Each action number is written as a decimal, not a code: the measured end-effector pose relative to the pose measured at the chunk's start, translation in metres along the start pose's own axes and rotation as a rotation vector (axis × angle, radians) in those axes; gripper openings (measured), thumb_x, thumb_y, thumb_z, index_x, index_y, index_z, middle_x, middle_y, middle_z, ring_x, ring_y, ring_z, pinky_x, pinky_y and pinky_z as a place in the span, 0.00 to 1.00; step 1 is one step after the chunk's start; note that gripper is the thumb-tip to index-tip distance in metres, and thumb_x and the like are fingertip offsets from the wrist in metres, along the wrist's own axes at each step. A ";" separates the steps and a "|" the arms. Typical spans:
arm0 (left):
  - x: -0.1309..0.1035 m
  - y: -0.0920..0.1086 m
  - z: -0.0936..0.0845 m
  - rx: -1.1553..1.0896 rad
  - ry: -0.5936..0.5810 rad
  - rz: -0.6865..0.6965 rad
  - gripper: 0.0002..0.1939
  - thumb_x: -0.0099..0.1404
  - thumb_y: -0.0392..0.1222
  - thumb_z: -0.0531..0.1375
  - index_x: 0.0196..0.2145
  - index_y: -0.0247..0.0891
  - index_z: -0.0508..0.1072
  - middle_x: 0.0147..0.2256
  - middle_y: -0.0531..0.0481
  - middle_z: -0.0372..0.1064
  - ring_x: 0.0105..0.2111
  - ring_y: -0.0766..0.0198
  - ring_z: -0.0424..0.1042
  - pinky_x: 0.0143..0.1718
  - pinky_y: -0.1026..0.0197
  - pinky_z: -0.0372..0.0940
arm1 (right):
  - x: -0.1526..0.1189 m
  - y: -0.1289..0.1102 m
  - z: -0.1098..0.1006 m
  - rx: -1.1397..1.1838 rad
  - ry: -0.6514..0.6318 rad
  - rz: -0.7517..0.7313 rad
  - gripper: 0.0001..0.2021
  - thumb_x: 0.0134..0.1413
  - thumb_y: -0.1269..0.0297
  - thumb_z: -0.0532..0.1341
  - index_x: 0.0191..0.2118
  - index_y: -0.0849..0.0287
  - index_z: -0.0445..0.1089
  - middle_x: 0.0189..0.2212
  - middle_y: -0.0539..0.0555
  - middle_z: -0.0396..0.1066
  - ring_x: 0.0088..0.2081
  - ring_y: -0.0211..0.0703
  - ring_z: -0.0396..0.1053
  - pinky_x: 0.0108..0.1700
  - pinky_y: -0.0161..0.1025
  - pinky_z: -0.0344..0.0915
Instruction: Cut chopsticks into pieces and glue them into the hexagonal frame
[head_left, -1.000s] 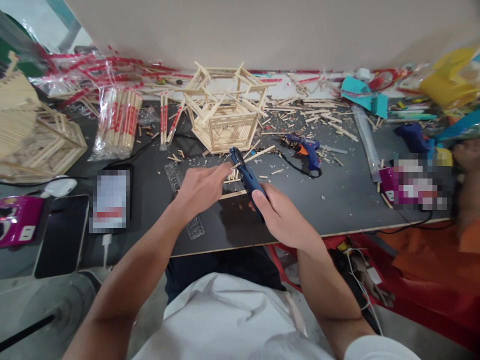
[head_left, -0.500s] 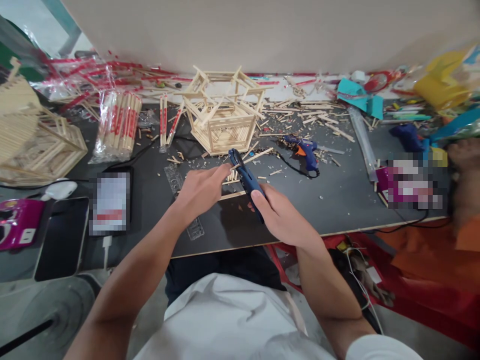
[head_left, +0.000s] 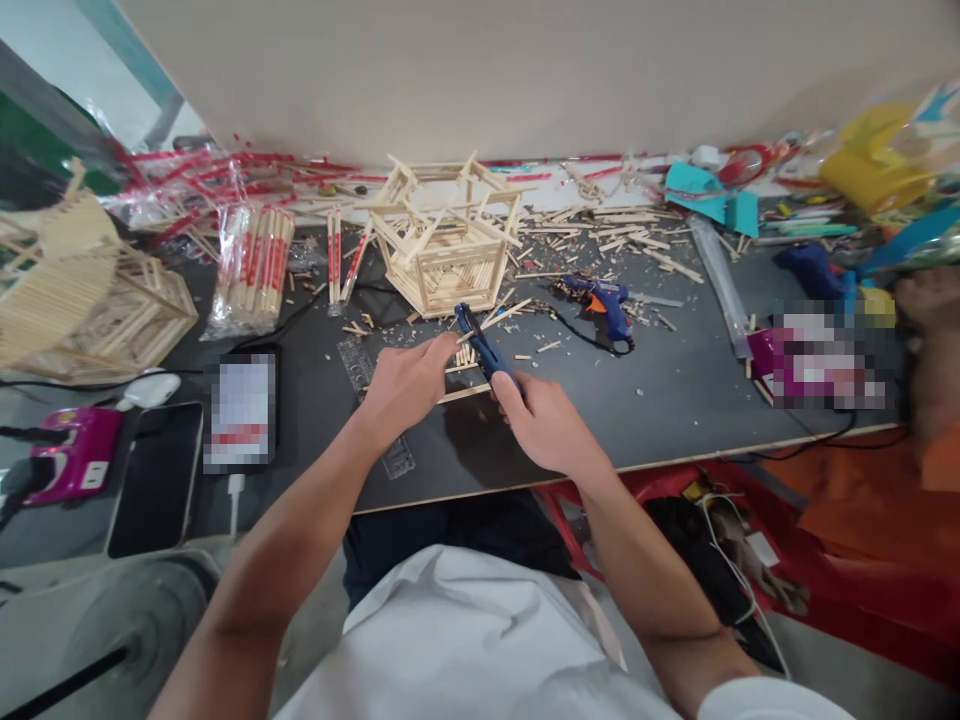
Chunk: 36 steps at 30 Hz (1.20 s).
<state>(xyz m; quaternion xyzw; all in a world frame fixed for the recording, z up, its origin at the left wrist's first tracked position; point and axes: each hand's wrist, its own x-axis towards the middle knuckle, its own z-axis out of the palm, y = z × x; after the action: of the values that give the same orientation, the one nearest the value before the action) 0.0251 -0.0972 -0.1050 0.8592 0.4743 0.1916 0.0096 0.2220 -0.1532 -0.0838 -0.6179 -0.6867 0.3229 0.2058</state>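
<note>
In the middle of the desk my right hand (head_left: 544, 415) is closed around a dark-blue hand cutter (head_left: 482, 345), which looks like pruning shears. Its head points away from me and to the left. My left hand (head_left: 409, 385) pinches a thin wooden stick (head_left: 463, 339), whose end lies at the cutter's jaws; whether the jaws press on it I cannot tell. Short cut sticks (head_left: 466, 357) lie just beyond the hands. A clear ruler (head_left: 399, 458) is partly hidden under my left hand. Past the cutter stands an open frame of wooden sticks (head_left: 457, 275).
A blue glue gun (head_left: 611, 305) lies to the right with its cord. Wrapped chopsticks (head_left: 251, 265), another stick model (head_left: 142, 300) and two phones (head_left: 156, 480) are at left. Scraps litter the back. Another person's arm (head_left: 934, 340) shows at the right edge.
The whole view has shifted slightly, showing more of the left side. Both hands hold nearly the same pose, with the cutter still at the stick.
</note>
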 end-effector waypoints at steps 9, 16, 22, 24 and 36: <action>0.003 -0.003 -0.002 0.033 0.075 0.038 0.15 0.68 0.32 0.50 0.41 0.36 0.76 0.31 0.46 0.79 0.29 0.61 0.77 0.26 0.65 0.58 | 0.004 0.002 0.010 -0.097 0.065 -0.058 0.25 0.71 0.49 0.40 0.29 0.56 0.63 0.28 0.56 0.71 0.32 0.45 0.70 0.34 0.38 0.54; 0.003 -0.029 -0.020 -0.043 0.260 -0.083 0.15 0.71 0.38 0.48 0.43 0.37 0.75 0.32 0.47 0.79 0.29 0.64 0.78 0.30 0.66 0.61 | -0.006 0.012 0.008 -0.371 0.128 -0.014 0.26 0.71 0.47 0.41 0.33 0.58 0.67 0.29 0.58 0.74 0.31 0.47 0.71 0.31 0.39 0.53; 0.005 -0.038 -0.016 -0.127 0.215 -0.054 0.19 0.76 0.44 0.47 0.46 0.35 0.75 0.29 0.48 0.77 0.30 0.65 0.76 0.33 0.66 0.62 | -0.031 0.033 0.006 -0.605 0.291 -0.059 0.28 0.68 0.44 0.46 0.46 0.65 0.70 0.38 0.64 0.72 0.42 0.56 0.69 0.43 0.45 0.62; 0.004 -0.036 -0.012 -0.150 0.190 -0.016 0.18 0.75 0.43 0.48 0.48 0.36 0.75 0.31 0.48 0.77 0.31 0.65 0.76 0.34 0.66 0.62 | -0.036 0.039 0.010 -0.671 0.336 -0.059 0.29 0.67 0.45 0.49 0.54 0.70 0.67 0.43 0.68 0.70 0.46 0.60 0.67 0.48 0.49 0.62; 0.004 -0.037 -0.012 -0.138 0.053 -0.041 0.16 0.76 0.43 0.48 0.48 0.37 0.73 0.35 0.48 0.78 0.36 0.62 0.78 0.37 0.64 0.64 | -0.037 0.046 0.024 -0.543 0.412 -0.151 0.26 0.64 0.56 0.58 0.58 0.74 0.66 0.59 0.74 0.64 0.63 0.69 0.56 0.62 0.63 0.57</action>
<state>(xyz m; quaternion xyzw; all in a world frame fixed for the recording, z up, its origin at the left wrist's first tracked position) -0.0070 -0.0751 -0.0998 0.8412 0.4776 0.2463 0.0602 0.2441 -0.1924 -0.1287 -0.6497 -0.7355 -0.0192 0.1912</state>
